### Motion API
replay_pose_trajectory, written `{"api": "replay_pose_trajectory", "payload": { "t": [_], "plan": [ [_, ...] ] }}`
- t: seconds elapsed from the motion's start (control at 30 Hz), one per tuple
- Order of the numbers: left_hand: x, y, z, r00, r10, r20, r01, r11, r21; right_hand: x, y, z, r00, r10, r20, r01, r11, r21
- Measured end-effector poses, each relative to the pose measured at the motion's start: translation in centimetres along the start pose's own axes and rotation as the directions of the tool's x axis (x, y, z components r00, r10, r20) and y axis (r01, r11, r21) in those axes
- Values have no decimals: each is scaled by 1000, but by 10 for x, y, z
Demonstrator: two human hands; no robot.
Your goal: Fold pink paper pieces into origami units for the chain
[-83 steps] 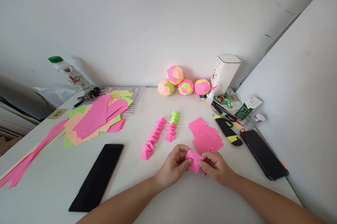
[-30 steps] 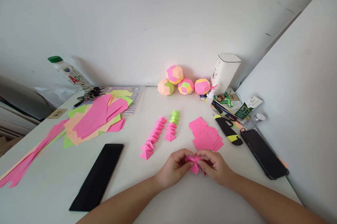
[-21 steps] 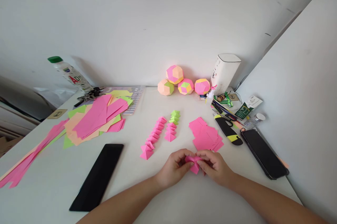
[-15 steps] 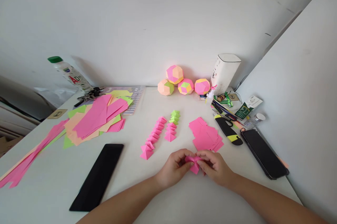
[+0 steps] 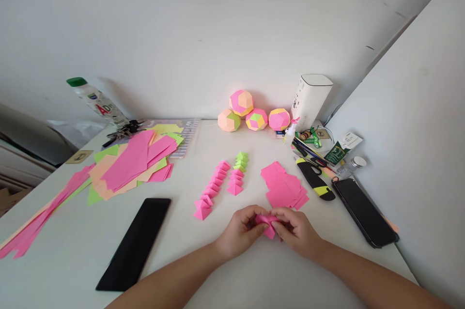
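Observation:
Between my two hands is a pink folded paper piece (image 5: 269,229), partly covered by the fingers. My left hand (image 5: 242,232) pinches its left side, thumb toward me. On the other side, my right hand (image 5: 296,230) grips it with thumb and fingers. Just beyond the hands lies a loose stack of pink paper pieces (image 5: 284,185). Left of that stack stand a longer row of pink folded units (image 5: 214,185) and a shorter row of folded units (image 5: 238,173), green at the back and pink at the front.
Faceted paper balls (image 5: 241,102) sit by the wall beside a white container (image 5: 311,100). A utility knife (image 5: 315,178) and a phone (image 5: 364,211) lie at right. At left are a black slab (image 5: 134,243), colored paper sheets (image 5: 127,163), paper strips (image 5: 47,214) and a green-capped bottle (image 5: 100,103).
The pink paper between my fingers has shifted very slightly. Both hands keep their grip, and everything else stays where it was.

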State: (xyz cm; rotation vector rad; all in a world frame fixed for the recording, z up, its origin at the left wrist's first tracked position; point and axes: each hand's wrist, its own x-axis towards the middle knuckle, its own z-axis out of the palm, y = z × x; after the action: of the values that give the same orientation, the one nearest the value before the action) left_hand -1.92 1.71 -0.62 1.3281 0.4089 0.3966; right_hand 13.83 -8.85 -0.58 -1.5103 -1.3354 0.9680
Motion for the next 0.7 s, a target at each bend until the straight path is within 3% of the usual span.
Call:
{"api": "replay_pose_trajectory", "payload": {
  "t": [0.5, 0.7],
  "plan": [
    [1, -5, 1, 999, 16, -28, -17, 1000, -21, -1, -6, -1, 989, -139, 50, 140, 990, -25],
    [1, -4, -1, 978, 197, -68, -172, 947, 270, 1, -5, 1, 992, -130, 7, 129, 981, -145]
  ]
}}
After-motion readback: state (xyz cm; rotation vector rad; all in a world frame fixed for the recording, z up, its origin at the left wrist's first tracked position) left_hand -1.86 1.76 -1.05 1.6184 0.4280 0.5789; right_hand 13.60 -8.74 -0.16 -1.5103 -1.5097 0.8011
